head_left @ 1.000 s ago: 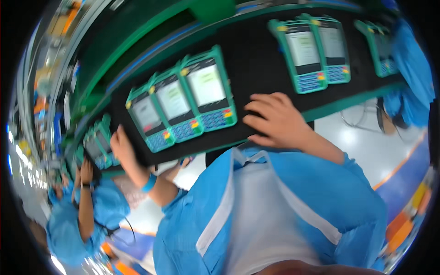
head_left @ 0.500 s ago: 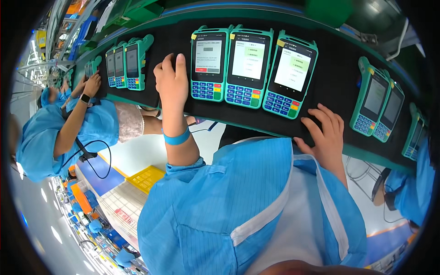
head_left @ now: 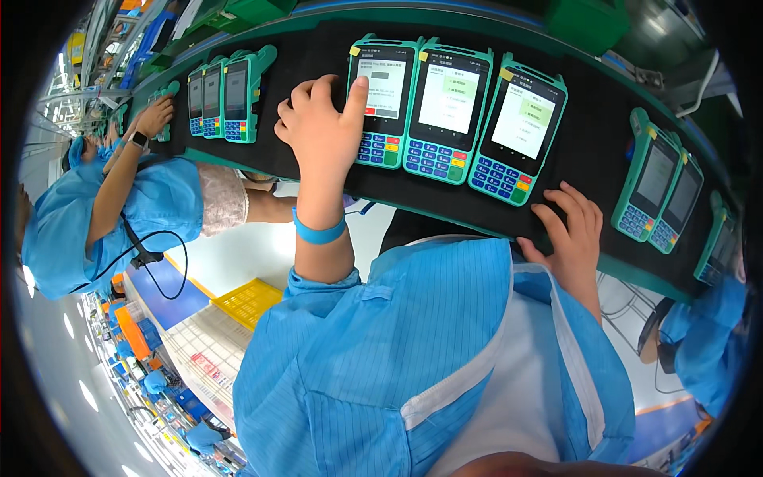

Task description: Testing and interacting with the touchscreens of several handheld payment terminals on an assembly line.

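Left hand (head_left: 324, 131), right hand (head_left: 574, 237) half-curled

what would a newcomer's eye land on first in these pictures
The eye likely falls first on three green-framed handheld terminals with lit screens, side by side on the black mat at the upper middle. The left hand is spread at the leftmost terminal, thumb over its screen; the right hand is at the mat's near edge. Below, a bright blue jacket fills the lower middle.

A person's left hand (head_left: 322, 131) extends its thumb (head_left: 356, 99) over a green payment terminal (head_left: 391, 99). Right of that hand lie a second terminal (head_left: 445, 111) and third terminal (head_left: 520, 127), the right hand (head_left: 574, 234) near the latter.
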Tool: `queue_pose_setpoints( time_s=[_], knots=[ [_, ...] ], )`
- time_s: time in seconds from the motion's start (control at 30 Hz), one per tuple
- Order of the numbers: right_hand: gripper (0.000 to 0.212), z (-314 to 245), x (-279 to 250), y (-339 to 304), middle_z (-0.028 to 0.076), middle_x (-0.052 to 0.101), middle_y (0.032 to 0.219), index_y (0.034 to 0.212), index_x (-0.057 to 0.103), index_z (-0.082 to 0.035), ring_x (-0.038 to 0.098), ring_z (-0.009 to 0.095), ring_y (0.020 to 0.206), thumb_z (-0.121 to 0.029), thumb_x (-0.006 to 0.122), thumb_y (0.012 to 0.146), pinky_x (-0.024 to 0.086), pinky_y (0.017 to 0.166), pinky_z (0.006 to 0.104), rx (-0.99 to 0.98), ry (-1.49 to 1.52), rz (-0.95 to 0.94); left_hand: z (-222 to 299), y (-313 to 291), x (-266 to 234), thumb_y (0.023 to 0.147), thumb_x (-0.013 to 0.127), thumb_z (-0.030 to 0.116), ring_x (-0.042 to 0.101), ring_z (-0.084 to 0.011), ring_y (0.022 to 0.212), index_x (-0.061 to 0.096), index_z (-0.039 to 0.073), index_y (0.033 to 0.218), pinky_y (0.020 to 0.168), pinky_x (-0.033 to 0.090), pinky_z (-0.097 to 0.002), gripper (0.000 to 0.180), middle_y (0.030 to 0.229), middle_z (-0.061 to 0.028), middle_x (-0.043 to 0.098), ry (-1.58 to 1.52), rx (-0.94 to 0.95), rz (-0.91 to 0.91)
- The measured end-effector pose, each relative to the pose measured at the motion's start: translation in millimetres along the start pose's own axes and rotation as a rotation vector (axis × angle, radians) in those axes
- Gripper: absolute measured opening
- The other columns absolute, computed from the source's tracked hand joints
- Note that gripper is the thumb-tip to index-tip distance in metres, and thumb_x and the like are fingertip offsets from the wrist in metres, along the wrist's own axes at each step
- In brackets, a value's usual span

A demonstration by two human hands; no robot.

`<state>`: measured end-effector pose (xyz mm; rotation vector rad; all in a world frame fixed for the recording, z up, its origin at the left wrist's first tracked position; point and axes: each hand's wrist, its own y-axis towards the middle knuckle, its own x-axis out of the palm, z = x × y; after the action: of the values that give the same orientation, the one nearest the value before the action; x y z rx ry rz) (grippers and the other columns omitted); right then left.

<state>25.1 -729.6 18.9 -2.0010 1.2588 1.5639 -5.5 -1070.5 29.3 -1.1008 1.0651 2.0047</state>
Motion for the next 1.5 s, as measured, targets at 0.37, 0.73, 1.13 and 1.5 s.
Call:
queue_pose_setpoints(
  time_s=[0.37,0.73,1.13,1.5],
  knots=[
    [0.045,1.9,-2.8,0.0,0.009,0.056,0.123,0.106,0.064,-0.012,0.046,0.031,0.126,-0.022,0.081,0.066,0.035,0.1,0.049,-0.005,0.013,-0.024,9.8,2.2,0.6,0.088,0.046,0.064,0.033,-0.0531,0.125,0.066,0.008,0.112,0.104,0.012,-0.0663,0.065,0.124,-0.0211,0.054,0.016,-0.055,-0.021],
    [0.045,1.1,-3.1,-0.2,0.009,0.055,0.123,0.106,0.064,-0.011,0.045,0.03,0.127,-0.022,0.082,0.067,0.034,0.101,0.0492,0.008,0.005,-0.038,9.9,5.1,0.6,0.088,0.047,0.064,0.033,-0.0517,0.126,0.066,0.008,0.113,0.105,0.012,-0.0657,0.064,0.125,-0.0218,0.052,-0.023,-0.105,-0.054],
    [0.045,1.4,-3.3,-1.1,0.01,0.055,0.123,0.107,0.064,-0.011,0.045,0.031,0.127,-0.023,0.082,0.068,0.034,0.102,0.0497,0.003,0.005,-0.042,15.2,7.7,0.7,0.083,0.05,0.067,0.032,-0.0537,0.126,0.062,0.008,0.119,0.106,0.011,-0.0683,0.07,0.127,-0.0242,0.05,0.028,-0.146,-0.08],
    [0.044,1.1,-3.8,-0.9,0.01,0.056,0.123,0.106,0.064,-0.011,0.045,0.031,0.127,-0.023,0.081,0.068,0.034,0.102,0.0498,0.014,0.013,-0.048,1.6,-3.0,-15.2,0.071,0.07,0.06,0.046,-0.0324,0.12,0.059,0.009,0.125,0.103,0.032,-0.0465,0.075,0.125,-0.0162,0.054,0.086,0.017,-0.174]
  ],
)
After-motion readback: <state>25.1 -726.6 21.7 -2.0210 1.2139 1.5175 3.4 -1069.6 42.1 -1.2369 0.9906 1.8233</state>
